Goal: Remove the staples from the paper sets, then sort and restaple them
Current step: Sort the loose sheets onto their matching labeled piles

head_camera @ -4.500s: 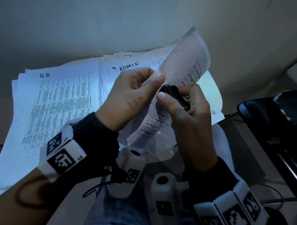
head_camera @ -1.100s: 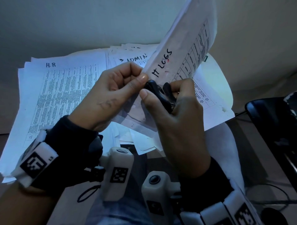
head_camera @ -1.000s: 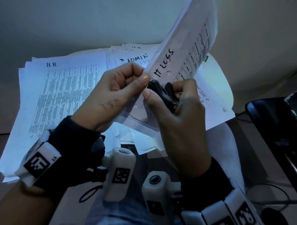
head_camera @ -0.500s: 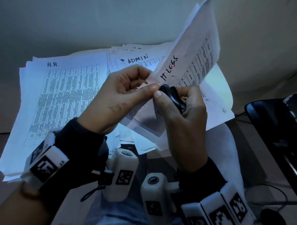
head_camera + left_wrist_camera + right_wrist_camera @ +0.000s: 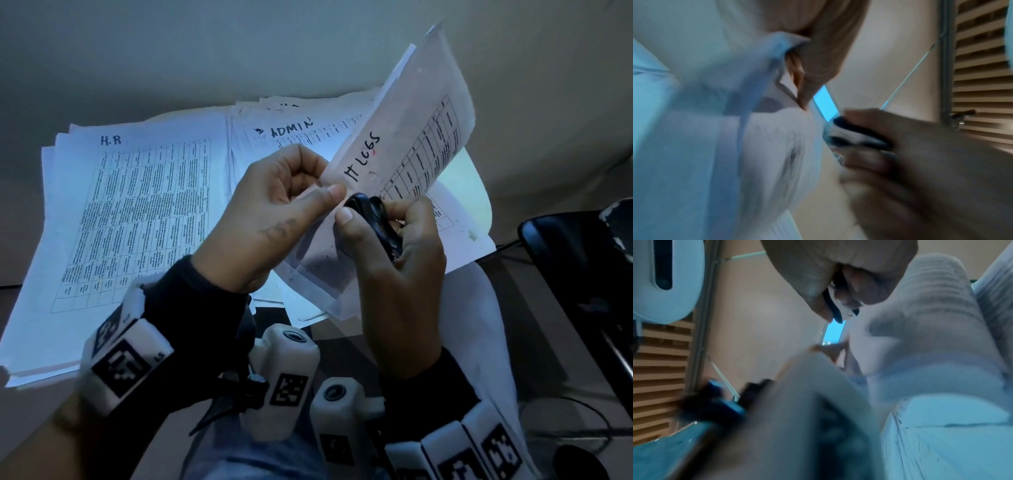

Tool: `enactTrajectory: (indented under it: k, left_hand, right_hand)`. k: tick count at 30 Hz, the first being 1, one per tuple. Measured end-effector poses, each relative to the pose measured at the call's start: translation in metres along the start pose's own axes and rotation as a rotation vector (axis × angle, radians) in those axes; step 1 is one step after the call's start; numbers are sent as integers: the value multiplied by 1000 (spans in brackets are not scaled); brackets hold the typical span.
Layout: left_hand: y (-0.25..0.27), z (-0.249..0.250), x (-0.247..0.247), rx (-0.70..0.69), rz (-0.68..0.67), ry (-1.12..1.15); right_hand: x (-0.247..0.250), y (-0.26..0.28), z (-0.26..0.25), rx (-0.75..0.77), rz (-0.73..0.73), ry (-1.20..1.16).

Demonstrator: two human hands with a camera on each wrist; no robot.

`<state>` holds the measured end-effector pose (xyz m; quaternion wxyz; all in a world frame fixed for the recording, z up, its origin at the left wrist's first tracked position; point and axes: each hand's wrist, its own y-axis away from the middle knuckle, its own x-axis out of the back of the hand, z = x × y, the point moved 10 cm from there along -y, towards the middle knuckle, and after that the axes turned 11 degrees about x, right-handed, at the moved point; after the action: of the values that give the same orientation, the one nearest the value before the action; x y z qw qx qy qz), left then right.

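Note:
A paper set marked "IT LOGS" (image 5: 404,150) is held up above the table, its top leaf curling up to the right. My left hand (image 5: 274,205) pinches its corner between thumb and curled fingers. My right hand (image 5: 394,240) grips a black staple remover (image 5: 373,219) with its nose at that same corner, just right of my left thumb. The left wrist view shows the staple remover (image 5: 855,134) against the paper's edge (image 5: 777,146), blurred. In the right wrist view the staple remover (image 5: 833,305) sits inside my curled fingers. The staple itself is hidden.
A stack headed "H.R" (image 5: 130,219) lies at the left of the table and a stack headed "ADMIN" (image 5: 291,132) behind my hands. More loose sheets (image 5: 459,240) lie under the held set. A black object (image 5: 589,267) and cables stand at the right.
The top leaf has been lifted, showing the "IT LOGS" heading. Both hands shifted slightly right and up with the set; the staple remover stays at the pinched corner.

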<state>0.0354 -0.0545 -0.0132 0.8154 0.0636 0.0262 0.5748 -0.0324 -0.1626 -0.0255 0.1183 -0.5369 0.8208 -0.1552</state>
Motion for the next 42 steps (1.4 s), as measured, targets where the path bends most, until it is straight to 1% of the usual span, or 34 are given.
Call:
enactTrajectory:
  k: [2,3,4,5,8,11,15,18,20,23,25,27,29,30,32,33,35,37,39,42]
  left_hand:
    - [-3,5,19,-44,135,-81]
    - [-4,8,33,-61,212,-97]
    - [-5,12,45,-67,258,-98]
    - [-7,15,49,-69,255,-95]
    - [-7,20,42,-72,156,-109]
    - [-8,23,41,-88,152,-122]
    - [-8,30,39,-99,98,-158]
    - [-9,35,36,-94,64,-224]
    - [-9,38,36,-80,39,-261]
    - [-12,42,42,-66,59,-356]
    - [-15,49,45,-99,91,-430]
    - [-17,58,45,-142,113,-510]
    - [-16,67,44,-190,125,-577]
    - [-15,71,44,-212,119,-586]
    - [-14,77,45,-229,90,-587]
    - [-15,77,46,-226,76,-589]
    - [-17,79,51,-219,54,-590]
    - [-16,82,53,-208,9,-559]
    - [-16,86,55,-206,-33,-514]
    - [-12,96,56,-225,-60,-481]
  right_hand:
    - [7,4,-1,-3,55,-20]
    - [9,6,-3,3,67,-20]
    - [10,8,-3,0,65,-17]
    - [12,8,-1,-11,63,-10]
    - [18,2,12,-51,66,18]
    - [26,-9,19,-62,85,31]
    - [35,-19,22,-43,96,-23]
    - [32,-27,23,-43,18,-96]
    - [32,-33,25,-79,-38,-173]
    - [39,-49,26,-127,-114,-273]
    - [45,-61,26,-148,-178,-292]
    - [54,-73,31,-199,-152,-347]
    - [67,-88,36,-209,-75,-310]
    - [75,-98,34,-174,-38,-240]
    - [79,-116,23,-78,-19,-95]
    - [77,-125,19,-37,-33,-48]
    - [65,-141,16,8,-108,5]
    - [49,-151,19,-11,-214,28]
    - [35,-154,20,-36,-283,-40]
    - [21,-154,16,-42,-315,-122]
